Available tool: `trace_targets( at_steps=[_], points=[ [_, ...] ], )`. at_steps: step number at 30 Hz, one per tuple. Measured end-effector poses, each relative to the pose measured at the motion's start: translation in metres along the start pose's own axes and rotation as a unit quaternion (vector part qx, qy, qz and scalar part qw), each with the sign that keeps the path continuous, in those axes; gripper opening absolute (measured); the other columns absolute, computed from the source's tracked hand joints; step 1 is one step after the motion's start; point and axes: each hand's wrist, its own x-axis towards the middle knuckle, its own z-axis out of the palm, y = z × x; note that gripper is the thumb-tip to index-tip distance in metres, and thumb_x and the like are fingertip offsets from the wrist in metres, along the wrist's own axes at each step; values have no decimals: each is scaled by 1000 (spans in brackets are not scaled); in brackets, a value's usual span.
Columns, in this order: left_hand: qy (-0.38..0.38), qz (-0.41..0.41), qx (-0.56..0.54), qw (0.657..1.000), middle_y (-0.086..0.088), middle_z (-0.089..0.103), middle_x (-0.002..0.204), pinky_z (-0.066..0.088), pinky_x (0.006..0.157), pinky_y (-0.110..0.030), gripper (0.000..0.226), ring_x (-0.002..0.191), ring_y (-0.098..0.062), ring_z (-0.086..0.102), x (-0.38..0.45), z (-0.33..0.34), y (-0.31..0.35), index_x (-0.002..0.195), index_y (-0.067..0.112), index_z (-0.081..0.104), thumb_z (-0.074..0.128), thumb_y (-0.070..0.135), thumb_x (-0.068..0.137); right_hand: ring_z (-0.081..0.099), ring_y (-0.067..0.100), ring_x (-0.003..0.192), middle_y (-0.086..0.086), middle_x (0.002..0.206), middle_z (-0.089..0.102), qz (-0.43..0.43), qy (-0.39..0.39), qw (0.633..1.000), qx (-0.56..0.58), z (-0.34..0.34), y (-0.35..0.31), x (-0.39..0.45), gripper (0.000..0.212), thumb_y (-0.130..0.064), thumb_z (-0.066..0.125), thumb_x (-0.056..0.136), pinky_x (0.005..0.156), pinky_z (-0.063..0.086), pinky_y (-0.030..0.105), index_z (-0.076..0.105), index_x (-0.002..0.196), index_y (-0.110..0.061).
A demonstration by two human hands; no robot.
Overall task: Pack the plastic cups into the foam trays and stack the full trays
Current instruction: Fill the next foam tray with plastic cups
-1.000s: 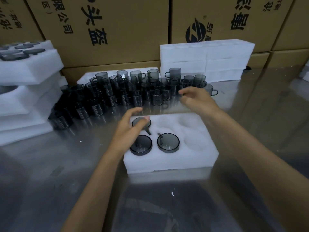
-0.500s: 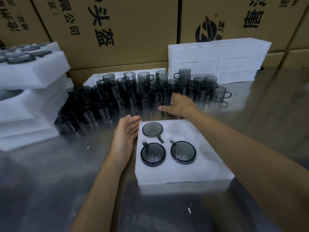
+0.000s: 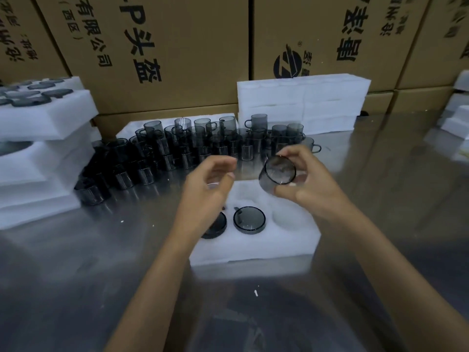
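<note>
The right hand [image 3: 308, 182] grips a smoky grey plastic cup [image 3: 278, 174] between thumb and curled fingers, tilted so its open mouth faces the camera, held in the air above the far right part of the foam tray [image 3: 253, 246]. The left hand [image 3: 205, 191] hovers just at nine o'clock of that cup, fingers loosely curled with thumb and forefinger a little apart, holding nothing; it covers the tray's far left pocket and part of the near left cup [image 3: 217, 228]. A second seated cup [image 3: 249, 220] sits mouth up in the near middle pocket, and the pockets toward three o'clock look unfilled. The tray lies on a shiny metal table [image 3: 76, 275]. At twelve o'clock of the tray stands a crowd of loose cups [image 3: 193, 146], behind it a pile of white foam blocks [image 3: 302, 102] against cardboard boxes [image 3: 152, 47]. At nine o'clock rises a stack of filled trays [image 3: 43, 138].
</note>
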Motion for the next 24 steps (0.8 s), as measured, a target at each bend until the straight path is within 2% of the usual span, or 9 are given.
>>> trace_targets(
  at_steps=[2,4,6,10,13,16,19,21,24],
  points=[
    [-71,1,20,997,17,67,116,46,97,-20,28,111,0,60,-2,20,12,116,28,65,61,10,95,65,8,103,-14,107,70,2,4,1000,19,-5,-3,-23,50,-29,86,65,95,46,35,57,106,-33],
    [-124,-24,44,991,20,63,124,44,102,-24,29,118,2,55,-2,34,17,124,31,62,60,19,97,64,6,100,-14,106,70,14,0,1000,17,-9,-5,-36,51,-35,83,62,93,45,28,58,107,-30],
    [-147,-41,50,987,19,64,124,44,102,-25,28,117,2,55,-5,41,17,125,30,64,59,25,98,63,3,94,-10,105,70,28,-4,999,21,-14,-6,-43,50,-29,80,65,85,45,24,58,110,-23],
    [-131,-47,25,990,20,69,112,46,93,-15,20,106,3,62,-14,41,7,115,28,69,60,24,98,64,2,91,-4,104,69,44,-59,997,3,-20,-5,-47,46,-19,76,67,80,44,12,56,109,-22],
    [-110,-41,23,993,21,71,108,44,92,-10,19,106,5,62,-17,40,1,109,28,72,59,19,98,63,6,86,-5,99,70,44,-98,994,-25,-23,-3,-47,44,-9,81,75,79,49,21,53,107,-22],
    [-115,-34,67,991,25,69,109,45,95,-15,20,108,4,60,-20,44,1,110,30,71,58,20,98,66,15,90,-6,98,71,43,-102,993,-44,-26,-2,-46,43,-16,83,75,85,51,28,52,105,-22],
    [-111,-37,110,987,24,68,109,45,94,-20,20,109,2,58,-23,46,0,111,35,69,59,28,95,65,17,97,-6,101,71,47,-102,992,-57,-26,-1,-45,44,-26,81,68,90,51,37,53,103,-26],
    [-112,-42,118,986,24,67,110,44,91,-18,20,111,3,56,-25,45,0,111,38,69,59,32,94,60,15,102,-7,105,66,51,-94,991,-78,-26,0,-45,45,-38,77,61,89,49,32,53,99,-34],
    [-121,-60,110,985,26,65,115,39,87,-15,19,114,7,52,-27,43,2,109,41,67,63,43,90,51,6,113,-14,112,56,62,-94,987,-111,-27,5,-45,52,-49,76,57,88,38,22,53,104,-41]
  ],
)
